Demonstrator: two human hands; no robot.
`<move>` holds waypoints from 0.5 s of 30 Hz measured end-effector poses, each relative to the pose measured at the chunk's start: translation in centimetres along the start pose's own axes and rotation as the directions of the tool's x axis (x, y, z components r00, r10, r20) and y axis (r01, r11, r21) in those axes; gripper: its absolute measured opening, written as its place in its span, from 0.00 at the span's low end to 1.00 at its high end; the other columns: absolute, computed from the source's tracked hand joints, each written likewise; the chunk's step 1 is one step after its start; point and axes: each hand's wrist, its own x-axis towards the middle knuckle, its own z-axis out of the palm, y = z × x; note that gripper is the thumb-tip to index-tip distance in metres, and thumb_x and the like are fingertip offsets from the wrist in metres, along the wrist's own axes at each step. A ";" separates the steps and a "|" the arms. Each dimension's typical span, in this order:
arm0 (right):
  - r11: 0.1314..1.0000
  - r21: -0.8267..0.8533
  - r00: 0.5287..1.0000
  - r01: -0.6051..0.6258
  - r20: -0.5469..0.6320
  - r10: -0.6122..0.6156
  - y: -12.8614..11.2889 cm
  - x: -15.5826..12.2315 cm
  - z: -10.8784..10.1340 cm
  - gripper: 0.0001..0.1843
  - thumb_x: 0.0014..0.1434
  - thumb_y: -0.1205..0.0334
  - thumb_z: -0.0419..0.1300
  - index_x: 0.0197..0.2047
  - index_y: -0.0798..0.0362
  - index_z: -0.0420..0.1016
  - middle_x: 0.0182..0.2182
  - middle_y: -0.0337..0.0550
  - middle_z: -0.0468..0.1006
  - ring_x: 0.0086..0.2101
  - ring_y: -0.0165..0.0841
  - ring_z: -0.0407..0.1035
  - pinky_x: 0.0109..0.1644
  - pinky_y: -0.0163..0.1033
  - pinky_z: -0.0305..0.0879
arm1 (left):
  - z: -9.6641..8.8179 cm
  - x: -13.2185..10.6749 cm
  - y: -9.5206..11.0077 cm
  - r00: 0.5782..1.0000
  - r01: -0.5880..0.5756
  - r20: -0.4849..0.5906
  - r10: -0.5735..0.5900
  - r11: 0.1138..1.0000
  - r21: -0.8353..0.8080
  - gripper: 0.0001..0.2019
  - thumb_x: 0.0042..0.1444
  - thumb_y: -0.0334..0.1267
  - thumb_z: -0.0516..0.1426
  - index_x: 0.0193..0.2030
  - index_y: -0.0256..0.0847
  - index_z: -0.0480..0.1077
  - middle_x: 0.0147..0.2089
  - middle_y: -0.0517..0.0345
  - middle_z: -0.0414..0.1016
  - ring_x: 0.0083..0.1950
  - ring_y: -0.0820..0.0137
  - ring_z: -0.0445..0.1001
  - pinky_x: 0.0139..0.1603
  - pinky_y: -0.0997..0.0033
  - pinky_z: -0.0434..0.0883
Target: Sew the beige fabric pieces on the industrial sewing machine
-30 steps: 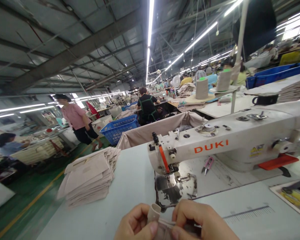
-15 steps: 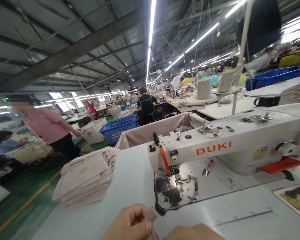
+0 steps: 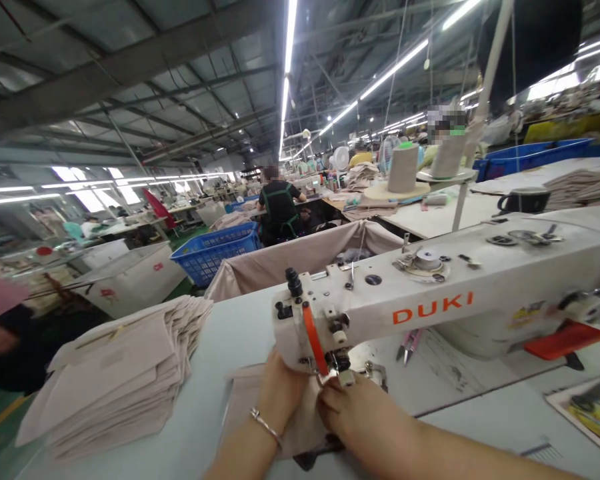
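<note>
A beige fabric piece (image 3: 245,390) lies under the head of a white sewing machine (image 3: 430,310). My left hand (image 3: 283,390), with a bracelet on the wrist, rests on the cloth at the left of the needle area; its fingers are hidden behind the machine head. Just in front of the presser foot, my right hand (image 3: 357,410) has its fingers curled closed on the cloth, close beside the needle area. An orange strip (image 3: 314,340) runs down the machine head above both hands.
Stacked beige fabric pieces (image 3: 125,373) lie at the left of the table. Pink-handled thread snips (image 3: 410,345) rest behind the needle area. Beyond are a cloth-lined bin (image 3: 290,257), a blue basket (image 3: 215,253) and a seated person (image 3: 280,207). Another person's arm shows far left.
Both hands have moved forward from the table's front edge to the needle area, bringing the fabric under the machine head. The view has shifted; the person in pink is now mostly out of frame.
</note>
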 end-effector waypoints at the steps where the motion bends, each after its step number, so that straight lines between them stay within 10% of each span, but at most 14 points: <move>1: 1.000 0.001 1.000 0.025 -0.005 -0.025 0.1 -0.4 0.3 0.04 0.62 0.68 0.62 0.41 0.56 0.78 0.41 0.48 0.80 0.43 0.40 0.71 0.51 0.45 0.66 | 0.1 -0.7 0.0 1.000 -0.014 0.001 0.014 1.000 0.002 0.05 0.62 0.32 0.58 0.41 0.40 0.76 0.47 0.49 0.79 0.52 0.57 0.75 0.55 0.52 0.71; 7: 0.997 0.035 0.967 0.070 -0.249 -0.059 0.1 -2.2 2.3 0.10 0.63 0.64 0.64 0.47 0.58 0.76 0.46 0.44 0.81 0.43 0.40 0.72 0.47 0.43 0.69 | 0.3 -5.0 0.2 0.955 -0.296 0.051 0.293 0.954 0.051 0.15 0.61 0.24 0.52 0.46 0.44 0.76 0.48 0.54 0.80 0.50 0.62 0.77 0.54 0.56 0.76; 15: 0.994 0.033 0.920 0.104 -0.384 -0.083 0.5 -1.7 2.4 0.04 0.66 0.68 0.60 0.38 0.56 0.76 0.39 0.41 0.81 0.39 0.36 0.72 0.44 0.43 0.66 | 1.1 -5.2 -0.6 0.849 -0.527 0.053 0.526 0.834 0.163 0.17 0.63 0.24 0.48 0.51 0.39 0.74 0.50 0.52 0.82 0.50 0.63 0.80 0.55 0.63 0.79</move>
